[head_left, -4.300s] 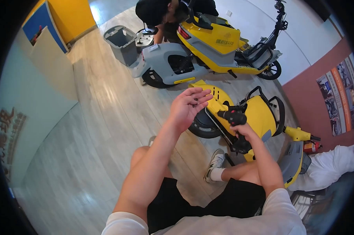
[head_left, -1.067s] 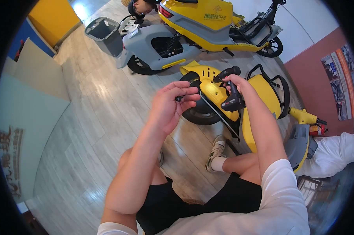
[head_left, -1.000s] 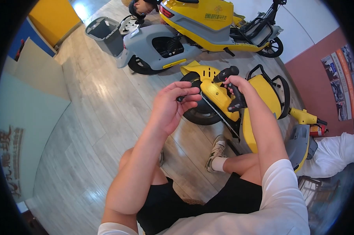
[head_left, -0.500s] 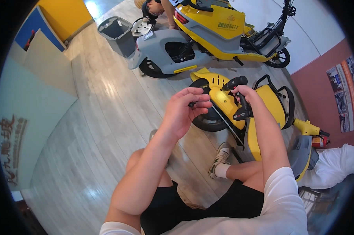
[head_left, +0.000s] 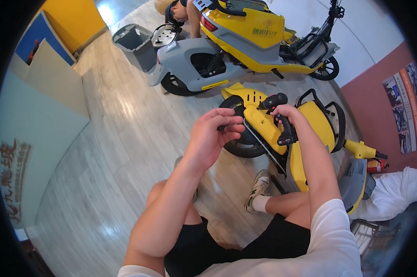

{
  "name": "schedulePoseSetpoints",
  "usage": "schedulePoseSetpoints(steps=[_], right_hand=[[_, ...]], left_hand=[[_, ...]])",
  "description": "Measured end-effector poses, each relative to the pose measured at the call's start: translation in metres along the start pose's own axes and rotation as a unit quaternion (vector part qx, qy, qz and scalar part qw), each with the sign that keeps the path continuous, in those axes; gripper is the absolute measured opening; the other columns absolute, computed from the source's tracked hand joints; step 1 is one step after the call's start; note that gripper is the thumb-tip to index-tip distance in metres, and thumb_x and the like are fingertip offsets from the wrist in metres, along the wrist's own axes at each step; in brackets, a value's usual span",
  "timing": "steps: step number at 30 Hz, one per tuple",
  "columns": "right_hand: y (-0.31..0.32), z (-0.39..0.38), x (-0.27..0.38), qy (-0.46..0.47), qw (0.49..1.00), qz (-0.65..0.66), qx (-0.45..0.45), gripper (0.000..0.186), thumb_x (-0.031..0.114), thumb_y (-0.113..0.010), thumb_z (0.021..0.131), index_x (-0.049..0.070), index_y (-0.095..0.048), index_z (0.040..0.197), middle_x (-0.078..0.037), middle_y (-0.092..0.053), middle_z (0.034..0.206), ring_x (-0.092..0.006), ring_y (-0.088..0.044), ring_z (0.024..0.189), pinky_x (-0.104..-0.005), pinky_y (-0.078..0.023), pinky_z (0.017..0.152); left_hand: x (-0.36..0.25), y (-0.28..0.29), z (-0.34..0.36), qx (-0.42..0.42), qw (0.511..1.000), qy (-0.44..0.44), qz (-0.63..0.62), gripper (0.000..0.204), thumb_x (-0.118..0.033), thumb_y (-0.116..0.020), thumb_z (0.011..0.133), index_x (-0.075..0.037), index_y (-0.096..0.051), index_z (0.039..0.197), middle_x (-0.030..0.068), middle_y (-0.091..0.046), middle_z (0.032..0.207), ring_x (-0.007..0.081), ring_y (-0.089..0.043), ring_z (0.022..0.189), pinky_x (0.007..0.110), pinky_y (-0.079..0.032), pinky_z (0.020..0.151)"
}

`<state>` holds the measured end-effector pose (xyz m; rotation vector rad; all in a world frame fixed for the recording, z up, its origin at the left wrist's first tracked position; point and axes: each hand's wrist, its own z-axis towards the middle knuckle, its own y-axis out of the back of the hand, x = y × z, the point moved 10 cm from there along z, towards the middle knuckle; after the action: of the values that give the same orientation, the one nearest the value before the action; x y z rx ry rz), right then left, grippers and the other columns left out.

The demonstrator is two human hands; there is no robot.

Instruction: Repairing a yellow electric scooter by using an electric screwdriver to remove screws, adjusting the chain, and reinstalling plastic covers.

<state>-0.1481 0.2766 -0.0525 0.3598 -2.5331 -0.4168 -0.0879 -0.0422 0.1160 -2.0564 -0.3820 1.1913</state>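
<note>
In my right hand (head_left: 289, 112) is a black cordless drill (head_left: 275, 101). Its nose points left, at the top of the yellow cover beside the rear wheel of a yellow scooter (head_left: 320, 121) that lies on its side. Whether the drill's tip touches the cover is hard to make out. To the left, my left hand (head_left: 210, 134) is raised over the wheel (head_left: 245, 147) with its fingers bent. A small black part (head_left: 221, 128) shows between those fingers, mostly hidden, so its kind cannot be told.
Beyond stands a yellow-grey scooter (head_left: 243, 30), with a grey body panel (head_left: 190, 62) and a grey bin (head_left: 137, 48) nearby. A person (head_left: 194, 18) bends down behind it. White cloth (head_left: 390, 194) and a red fire extinguisher (head_left: 377, 165) are at right. My shoe (head_left: 259, 191) rests near the lying scooter.
My left hand has shifted slightly left and its fingers now cover more of the small black part. The drill stays at the yellow cover in my right hand, its handle tilted a little differently.
</note>
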Motion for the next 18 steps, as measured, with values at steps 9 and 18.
schedulePoseSetpoints(steps=[9,18], right_hand=[[-0.016,-0.008,0.063,0.082,0.895,-0.434,-0.056,0.014,0.009,-0.067,0.075,0.000,-0.063,0.085,-0.014,-0.064,0.074,-0.0254,-0.059,0.053,-0.0387,-0.048,0.051],[-0.006,0.005,0.092,0.051,0.874,-0.483,-0.026,0.026,0.016,-0.071,0.074,0.001,-0.065,0.093,-0.008,-0.062,0.074,-0.0220,-0.056,0.059,-0.0361,-0.050,0.058]], left_hand=[[-0.002,0.003,0.000,0.008,1.000,-0.001,-0.002,0.019,-0.003,-0.045,0.089,0.003,-0.048,0.107,0.0156,-0.063,0.094,0.0204,-0.065,0.078,0.027,-0.056,0.067],[-0.018,0.011,-0.005,-0.005,1.000,-0.013,-0.001,0.020,-0.003,-0.044,0.090,0.003,-0.048,0.109,0.0162,-0.062,0.094,0.0208,-0.064,0.077,0.028,-0.055,0.067]])
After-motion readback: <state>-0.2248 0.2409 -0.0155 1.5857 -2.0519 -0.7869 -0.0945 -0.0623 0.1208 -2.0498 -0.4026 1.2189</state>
